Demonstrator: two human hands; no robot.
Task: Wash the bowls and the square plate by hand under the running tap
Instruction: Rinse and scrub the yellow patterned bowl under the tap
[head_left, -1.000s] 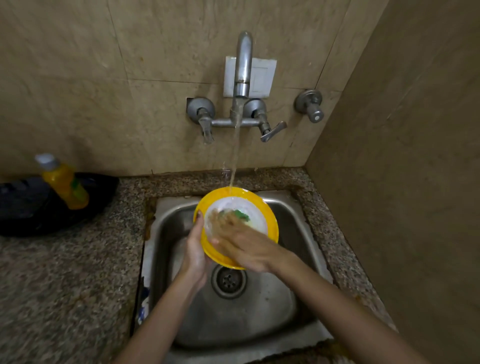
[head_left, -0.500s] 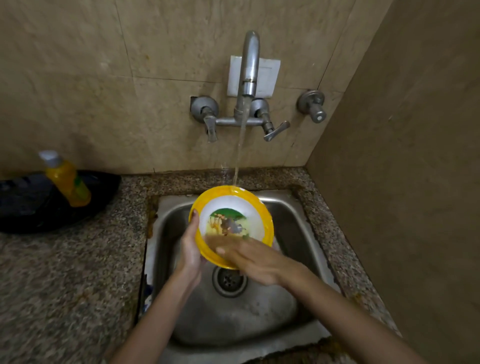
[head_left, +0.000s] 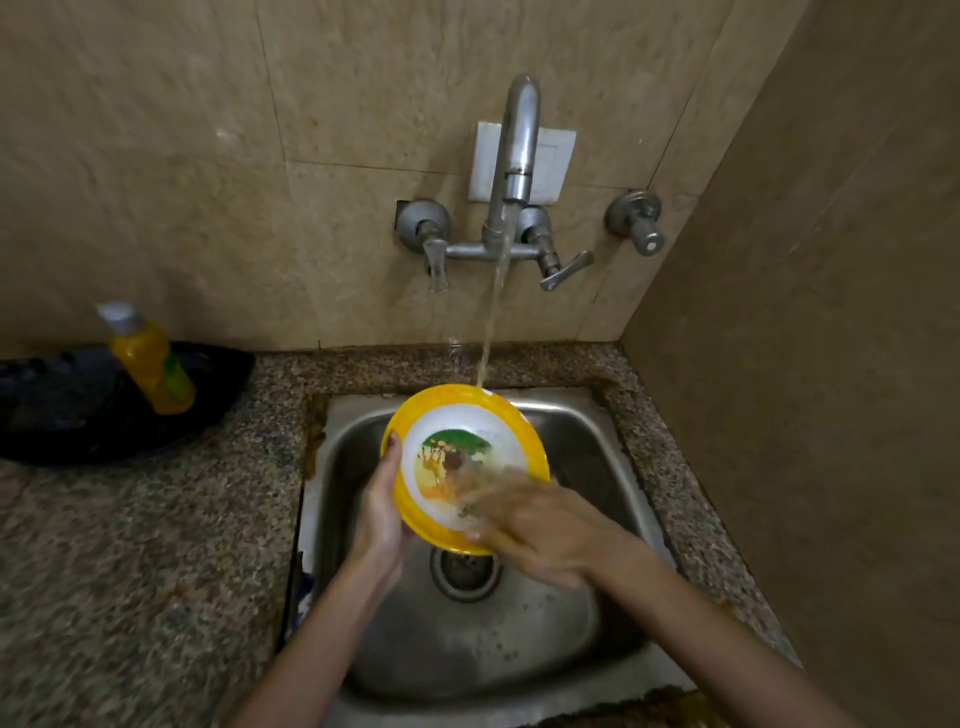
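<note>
A round bowl (head_left: 511, 423) with a yellow rim, a white inside and a printed picture is held tilted over the steel sink (head_left: 587, 447). My left hand (head_left: 382, 512) grips its left edge, thumb on the rim. My right hand (head_left: 535, 525), blurred by motion, lies flat with fingers spread on the bowl's lower inside and front rim. Water from the wall tap (head_left: 517, 156) falls as a thin stream onto the bowl's far rim. No square plate or other bowl is visible.
A yellow soap bottle (head_left: 150, 364) stands in a black tray (head_left: 62, 415) on the speckled granite counter (head_left: 130, 571) at the left. The drain (head_left: 465, 569) sits below the bowl. Tiled walls close the back and right side.
My right hand has slid from the bowl's centre down to its lower inside, uncovering the printed picture. The left hand keeps its hold on the rim.
</note>
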